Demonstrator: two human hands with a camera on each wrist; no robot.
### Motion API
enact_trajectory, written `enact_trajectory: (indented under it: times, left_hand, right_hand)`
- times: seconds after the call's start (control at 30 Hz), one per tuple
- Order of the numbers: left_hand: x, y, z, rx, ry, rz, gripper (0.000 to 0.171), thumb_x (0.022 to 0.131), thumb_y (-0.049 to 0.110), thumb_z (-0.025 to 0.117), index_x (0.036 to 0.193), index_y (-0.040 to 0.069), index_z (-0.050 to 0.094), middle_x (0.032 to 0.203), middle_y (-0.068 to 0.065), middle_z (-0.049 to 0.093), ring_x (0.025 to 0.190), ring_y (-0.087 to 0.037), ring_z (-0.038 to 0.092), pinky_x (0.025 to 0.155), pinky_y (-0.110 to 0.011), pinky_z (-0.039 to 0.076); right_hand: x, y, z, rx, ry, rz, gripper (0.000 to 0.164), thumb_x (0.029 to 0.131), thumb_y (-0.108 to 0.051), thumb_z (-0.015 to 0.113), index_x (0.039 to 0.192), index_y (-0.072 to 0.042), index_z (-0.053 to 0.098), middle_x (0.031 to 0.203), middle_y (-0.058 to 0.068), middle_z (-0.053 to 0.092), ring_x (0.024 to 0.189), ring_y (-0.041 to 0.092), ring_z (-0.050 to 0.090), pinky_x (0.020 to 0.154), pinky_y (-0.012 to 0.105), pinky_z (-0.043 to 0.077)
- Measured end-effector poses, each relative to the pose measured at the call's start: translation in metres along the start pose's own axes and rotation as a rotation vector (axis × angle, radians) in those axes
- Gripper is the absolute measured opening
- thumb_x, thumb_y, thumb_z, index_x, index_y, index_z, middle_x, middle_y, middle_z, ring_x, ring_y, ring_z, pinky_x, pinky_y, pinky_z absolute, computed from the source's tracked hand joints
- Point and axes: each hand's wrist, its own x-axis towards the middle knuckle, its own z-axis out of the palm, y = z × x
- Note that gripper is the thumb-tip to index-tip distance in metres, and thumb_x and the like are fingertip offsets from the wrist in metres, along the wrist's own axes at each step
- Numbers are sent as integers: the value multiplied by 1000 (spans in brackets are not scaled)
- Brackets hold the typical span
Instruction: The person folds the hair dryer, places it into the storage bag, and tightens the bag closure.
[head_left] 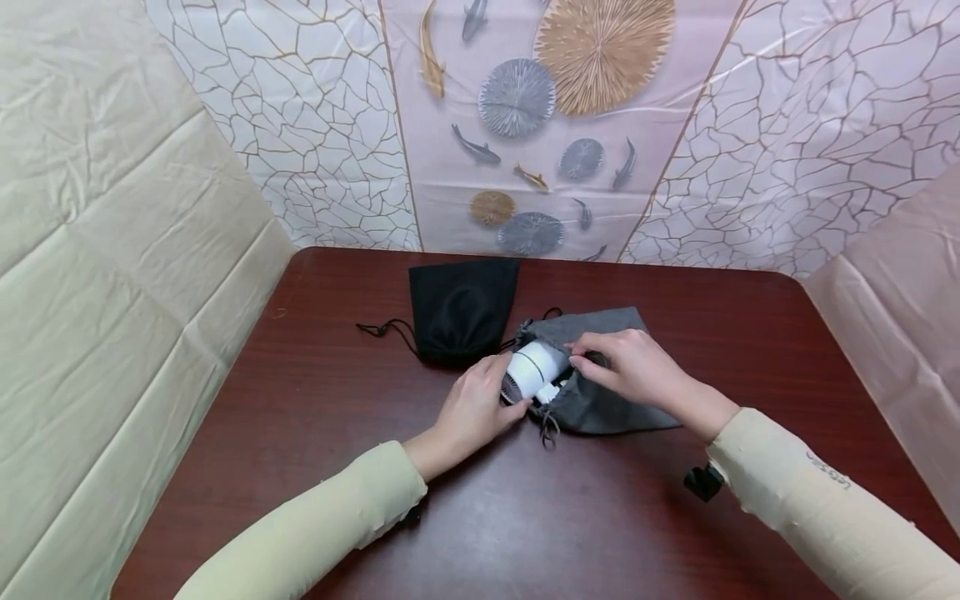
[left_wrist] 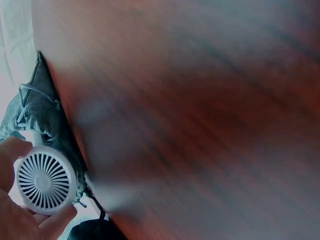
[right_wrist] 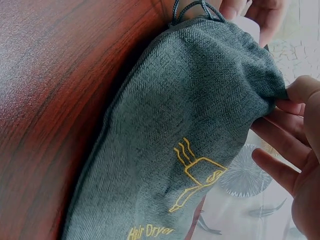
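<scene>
A white hair dryer (head_left: 531, 368) lies partly inside a grey drawstring bag (head_left: 618, 408), its body showing at the bag's mouth. My left hand (head_left: 474, 398) grips the dryer's round grille end (left_wrist: 44, 181), thumb and fingers on either side of the rim. With thumb and finger, my right hand (head_left: 633, 365) pinches the edge of the bag's opening. In the right wrist view the bag (right_wrist: 170, 110) carries a yellow dryer drawing and the words "Hair Dryer". The rest of the dryer is hidden in the cloth.
Behind the left hand, a black drawstring bag (head_left: 463, 308) lies on the dark red-brown table (head_left: 337, 367), its cord (head_left: 382, 327) trailing left. Patterned cloth (head_left: 517, 167) hangs along the table's far edge, with pale cloth (head_left: 135, 250) on the left side.
</scene>
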Motion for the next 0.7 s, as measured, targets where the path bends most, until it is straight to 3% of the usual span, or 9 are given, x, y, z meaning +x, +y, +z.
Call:
enact_trajectory:
  times: [0.4,0.57,0.7]
  left_hand:
    - [14,3,4,-19,88,167,65,86,20,90,140,-4,63,138,-22,67,125,-34,67,106,-44,56]
    - [19,6,8,-28,106,194,65,87,20,89,141,-3,62,140,-20,66,127,-34,66,108,-43,55]
    - [22,10,11,-20,98,193,65,89,21,89,142,-4,62,140,-21,66,129,-34,65,110,-42,53]
  right_hand:
    - [9,-5,-10,21,78,-67,12,94,-1,77,104,-8,77,97,6,81,57,0,52,52,25,47]
    - [15,-6,-15,12,88,-78,14,93,1,77,104,-8,77,98,6,81,68,9,68,59,32,55]
    - [17,-6,-16,15,95,-96,14,92,1,77,103,-8,77,97,5,81,69,10,69,60,34,56]
